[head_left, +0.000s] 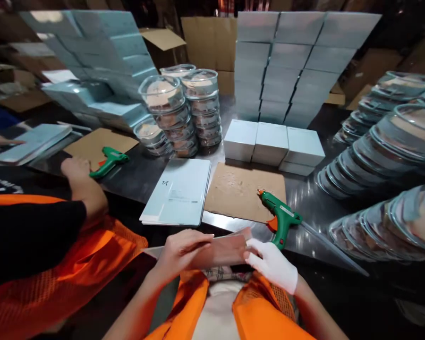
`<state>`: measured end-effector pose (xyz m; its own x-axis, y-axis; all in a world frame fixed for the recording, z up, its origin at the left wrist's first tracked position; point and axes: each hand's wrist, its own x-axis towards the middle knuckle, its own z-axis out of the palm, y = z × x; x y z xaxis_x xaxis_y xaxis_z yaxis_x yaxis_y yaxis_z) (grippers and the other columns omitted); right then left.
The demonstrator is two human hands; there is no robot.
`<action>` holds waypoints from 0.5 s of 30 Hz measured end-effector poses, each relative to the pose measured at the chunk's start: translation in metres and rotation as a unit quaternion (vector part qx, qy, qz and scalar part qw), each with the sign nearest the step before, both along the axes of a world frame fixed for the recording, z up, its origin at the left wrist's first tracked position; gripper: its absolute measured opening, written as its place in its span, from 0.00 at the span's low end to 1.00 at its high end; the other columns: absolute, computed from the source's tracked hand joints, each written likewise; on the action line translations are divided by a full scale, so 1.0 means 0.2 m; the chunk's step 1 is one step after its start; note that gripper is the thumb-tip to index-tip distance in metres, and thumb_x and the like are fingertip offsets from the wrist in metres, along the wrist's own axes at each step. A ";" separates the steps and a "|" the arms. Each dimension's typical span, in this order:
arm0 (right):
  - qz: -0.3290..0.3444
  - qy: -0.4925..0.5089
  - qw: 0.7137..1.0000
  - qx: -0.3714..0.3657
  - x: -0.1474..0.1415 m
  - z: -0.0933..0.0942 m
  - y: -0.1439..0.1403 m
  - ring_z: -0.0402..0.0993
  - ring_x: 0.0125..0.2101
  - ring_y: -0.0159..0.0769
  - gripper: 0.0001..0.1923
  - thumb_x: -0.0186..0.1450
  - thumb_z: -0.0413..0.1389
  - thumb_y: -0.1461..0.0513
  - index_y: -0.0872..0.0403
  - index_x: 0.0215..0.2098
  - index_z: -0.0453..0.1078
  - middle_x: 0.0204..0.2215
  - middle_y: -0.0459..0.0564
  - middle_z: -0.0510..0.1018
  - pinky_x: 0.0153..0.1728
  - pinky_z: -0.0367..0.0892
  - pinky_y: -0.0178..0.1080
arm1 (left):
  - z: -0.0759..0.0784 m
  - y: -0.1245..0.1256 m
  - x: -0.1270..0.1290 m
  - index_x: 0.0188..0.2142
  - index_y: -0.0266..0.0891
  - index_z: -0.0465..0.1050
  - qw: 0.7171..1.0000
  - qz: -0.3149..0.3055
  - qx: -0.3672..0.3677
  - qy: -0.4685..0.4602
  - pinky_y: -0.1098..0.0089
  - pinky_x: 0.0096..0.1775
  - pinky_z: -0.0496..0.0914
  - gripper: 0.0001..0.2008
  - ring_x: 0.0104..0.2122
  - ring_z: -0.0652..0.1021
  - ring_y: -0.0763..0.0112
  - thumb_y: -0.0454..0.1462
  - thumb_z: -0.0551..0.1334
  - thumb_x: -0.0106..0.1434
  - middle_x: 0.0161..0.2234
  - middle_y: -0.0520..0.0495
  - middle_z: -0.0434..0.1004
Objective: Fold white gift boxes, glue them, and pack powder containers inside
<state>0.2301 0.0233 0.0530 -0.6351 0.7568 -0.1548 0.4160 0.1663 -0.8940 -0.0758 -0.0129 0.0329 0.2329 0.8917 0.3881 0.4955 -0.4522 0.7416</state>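
i observe the left hand [184, 250] and white-gloved right hand [273, 267] each gripping one end of the pinkish sheet [221, 252], bottom centre of frame. a green glue gun [284, 218] lies right of centre, partly over cardboard [237, 191].

Two glue guns [284, 216] [111, 160], two cardboard sheets [233, 191] [87, 144]

Shiny dark table [306, 189]: pale sheet stack [179, 191] just past left hand [184, 250], cardboard piece [233, 191] ahead between it and right hand [274, 264], green glue gun [282, 215] overlapping cardboard. White boxes [272, 141] farther out; clear stacked containers [371, 156] off right hand's right.
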 end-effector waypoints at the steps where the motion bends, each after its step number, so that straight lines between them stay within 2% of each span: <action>1: 0.041 0.033 0.997 -0.060 0.01 -0.01 -0.01 0.82 0.45 0.48 0.31 0.75 0.49 0.40 0.54 0.49 0.81 0.43 0.55 0.86 0.52 0.75 0.48 | -0.02 0.00 0.00 0.52 0.49 0.85 0.999 -0.018 -0.025 0.026 0.68 0.44 0.82 0.12 0.40 0.87 0.65 0.41 0.64 0.74 0.43 0.46 0.90; 2: 0.071 0.069 0.989 -0.113 0.01 -0.02 -0.01 0.82 0.48 0.50 0.34 0.73 0.49 0.37 0.54 0.50 0.81 0.46 0.55 0.86 0.57 0.73 0.49 | -0.04 -0.01 0.02 0.56 0.49 0.83 0.996 -0.035 -0.053 0.057 0.64 0.49 0.82 0.15 0.45 0.87 0.61 0.44 0.64 0.74 0.47 0.44 0.89; 3: 0.089 0.102 0.978 -0.160 0.01 -0.03 -0.03 0.81 0.52 0.52 0.36 0.72 0.49 0.35 0.53 0.53 0.82 0.49 0.56 0.85 0.61 0.71 0.50 | -0.06 -0.01 0.04 0.61 0.48 0.79 0.991 -0.048 -0.083 0.093 0.58 0.54 0.81 0.22 0.51 0.86 0.55 0.49 0.67 0.71 0.54 0.40 0.86; 5: 0.091 0.148 0.955 -0.240 0.02 -0.05 -0.07 0.79 0.57 0.55 0.40 0.70 0.50 0.32 0.53 0.57 0.81 0.52 0.57 0.84 0.64 0.68 0.52 | -0.10 -0.04 0.09 0.69 0.42 0.70 0.973 -0.083 -0.147 0.160 0.46 0.62 0.75 0.45 0.62 0.79 0.41 0.59 0.73 0.59 0.65 0.31 0.76; 6: 0.090 0.159 0.945 -0.272 0.03 -0.06 -0.09 0.79 0.57 0.56 0.41 0.69 0.51 0.32 0.54 0.59 0.80 0.53 0.57 0.84 0.64 0.68 0.53 | -0.11 -0.06 0.10 0.71 0.41 0.67 0.959 -0.116 -0.184 0.181 0.43 0.64 0.72 0.54 0.64 0.76 0.37 0.63 0.75 0.53 0.68 0.29 0.72; 7: 0.096 0.164 0.936 -0.295 0.05 -0.08 -0.12 0.79 0.57 0.57 0.43 0.68 0.51 0.31 0.54 0.60 0.79 0.53 0.58 0.84 0.64 0.69 0.54 | -0.11 -0.07 0.11 0.72 0.41 0.66 0.944 -0.151 -0.222 0.192 0.43 0.64 0.72 0.56 0.65 0.76 0.35 0.64 0.75 0.51 0.68 0.30 0.72; 9: 0.085 0.165 0.937 -0.298 0.12 -0.11 -0.17 0.81 0.56 0.57 0.45 0.64 0.54 0.29 0.54 0.59 0.79 0.53 0.60 0.84 0.61 0.72 0.55 | -0.09 -0.11 0.08 0.70 0.46 0.69 0.924 -0.182 -0.283 0.185 0.47 0.62 0.74 0.45 0.62 0.79 0.40 0.60 0.72 0.58 0.66 0.36 0.76; 10: 0.044 0.158 0.949 -0.271 0.16 -0.12 -0.20 0.82 0.54 0.56 0.44 0.63 0.56 0.29 0.54 0.57 0.80 0.52 0.60 0.85 0.59 0.74 0.55 | -0.07 -0.13 0.04 0.69 0.48 0.71 0.925 -0.166 -0.297 0.171 0.50 0.62 0.75 0.39 0.61 0.81 0.43 0.57 0.70 0.63 0.64 0.38 0.78; 12: -0.109 0.135 0.972 -0.160 0.22 -0.16 -0.24 0.84 0.50 0.53 0.37 0.65 0.59 0.32 0.52 0.52 0.81 0.48 0.61 0.86 0.56 0.77 0.52 | -0.03 -0.14 -0.03 0.66 0.48 0.74 0.951 -0.066 -0.278 0.118 0.52 0.62 0.75 0.31 0.60 0.81 0.46 0.53 0.68 0.67 0.63 0.41 0.80; 14: -0.248 0.118 0.962 -0.011 0.21 -0.20 -0.26 0.83 0.50 0.51 0.32 0.67 0.61 0.36 0.50 0.53 0.78 0.50 0.60 0.85 0.56 0.77 0.52 | -0.02 -0.13 -0.06 0.63 0.46 0.77 0.978 0.052 -0.200 0.035 0.52 0.60 0.77 0.28 0.58 0.82 0.47 0.51 0.67 0.67 0.60 0.40 0.82; 15: -0.280 0.113 0.951 0.062 0.17 -0.21 -0.27 0.82 0.54 0.52 0.34 0.67 0.61 0.36 0.50 0.58 0.75 0.54 0.61 0.83 0.58 0.76 0.53 | -0.03 -0.11 -0.05 0.60 0.44 0.78 0.984 0.094 -0.154 -0.014 0.52 0.57 0.79 0.27 0.55 0.84 0.47 0.51 0.68 0.65 0.56 0.40 0.84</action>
<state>0.2650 -0.0298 0.0100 -0.1339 0.9898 0.0492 0.2702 0.0842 -0.9591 -0.0858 -0.0359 0.0266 0.0467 0.9942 0.0964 0.5259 -0.1065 0.8439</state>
